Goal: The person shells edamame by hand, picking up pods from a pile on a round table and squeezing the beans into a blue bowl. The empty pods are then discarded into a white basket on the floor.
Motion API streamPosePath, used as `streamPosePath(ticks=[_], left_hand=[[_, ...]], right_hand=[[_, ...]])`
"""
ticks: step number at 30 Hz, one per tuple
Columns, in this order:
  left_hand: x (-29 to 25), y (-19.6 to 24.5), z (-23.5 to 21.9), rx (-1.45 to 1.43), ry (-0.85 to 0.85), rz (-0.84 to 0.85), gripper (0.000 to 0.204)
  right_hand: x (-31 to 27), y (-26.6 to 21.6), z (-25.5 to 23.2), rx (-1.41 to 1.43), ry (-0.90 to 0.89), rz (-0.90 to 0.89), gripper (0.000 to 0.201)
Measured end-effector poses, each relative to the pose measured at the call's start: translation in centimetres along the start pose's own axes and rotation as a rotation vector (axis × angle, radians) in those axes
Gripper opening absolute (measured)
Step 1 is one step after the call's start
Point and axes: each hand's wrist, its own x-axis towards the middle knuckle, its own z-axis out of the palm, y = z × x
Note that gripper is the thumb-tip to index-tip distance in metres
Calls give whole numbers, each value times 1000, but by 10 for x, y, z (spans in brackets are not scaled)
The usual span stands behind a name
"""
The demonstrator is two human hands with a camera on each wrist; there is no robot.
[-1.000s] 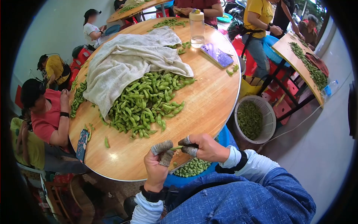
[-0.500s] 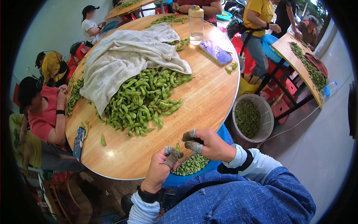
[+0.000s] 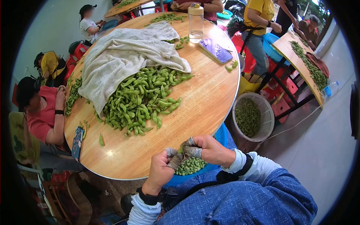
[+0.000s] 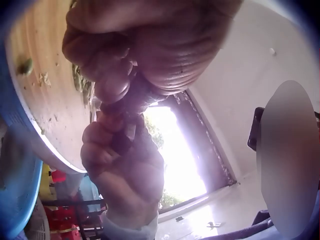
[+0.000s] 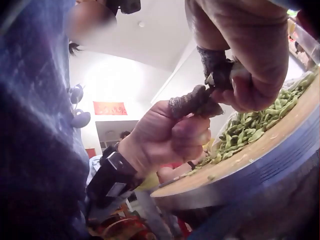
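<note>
Both hands meet at the near edge of the round wooden table [image 3: 210, 101], over a blue plastic basin [image 3: 222, 135] of shelled green soybeans [image 3: 190, 165]. Left hand [image 3: 162, 170], its thumb and forefinger in grey knitted finger cots, is curled tight, pinching one end of a small green soybean pod [image 3: 180, 149]. Right hand [image 3: 210, 149], wearing the same cots, is curled round the other end, fingertips touching those of the left. From the right wrist camera, the covered fingertips [image 5: 192, 102] press together around something pale, apparently the pod, though it is mostly hidden. The left wrist view is too blurred to show more than two closed fists.

Beyond the hands, a heap of green soybean pods [image 3: 144, 99] lies in the middle of the table, partly under a crumpled off-white towel [image 3: 125, 52]. Farther back stand a clear plastic water bottle with a yellow cap [image 3: 196, 21] and, near it, a purple smartphone [image 3: 215, 50] lying flat. A phone in a patterned case [image 3: 77, 138] rests at the table's left edge, beside a seated person in a red shirt [image 3: 41, 112]. On the floor to the right sits a white plastic basket [image 3: 266, 123] holding green pods.
</note>
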Motion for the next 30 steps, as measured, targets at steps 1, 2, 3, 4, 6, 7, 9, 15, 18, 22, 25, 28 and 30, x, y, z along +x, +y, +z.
streamPosePath(ticks=[1,2,3,4,6,7,9,15,18,22,25,28,30], left_hand=[[0,-2,0,-1,-6,8,14],[1,-4,0,-1,-13,17,14],[1,-5,0,-2,-19,25,15],[1,-5,1,-3,-18,20,15],[1,-2,1,-4,-14,10,15],[1,-2,1,8,-8,8,15],[1,-3,1,33,1,6,15],[1,-4,3,84,-7,33,15],[2,-6,4,52,-1,49,10],[4,-13,6,-58,-4,19,11],[6,-12,5,259,44,86,19],[1,0,14,974,213,381,27],[2,-4,13,1173,290,564,30]], right_hand=[[0,1,0,-7,1,2,16],[0,1,0,-16,0,-5,16],[-1,1,0,-24,-1,-12,16],[-1,1,0,-32,-2,-20,16],[-3,-2,1,32,11,-17,16],[-3,-3,2,64,16,-15,16],[-2,3,0,32,3,-43,16],[-3,4,0,-31,29,-42,14],[-1,6,1,-63,41,-65,13],[2,15,0,-72,68,-108,12],[7,23,0,-34,97,-112,11],[2,10,2,-144,125,-170,11],[3,7,1,-169,111,-146,12]])
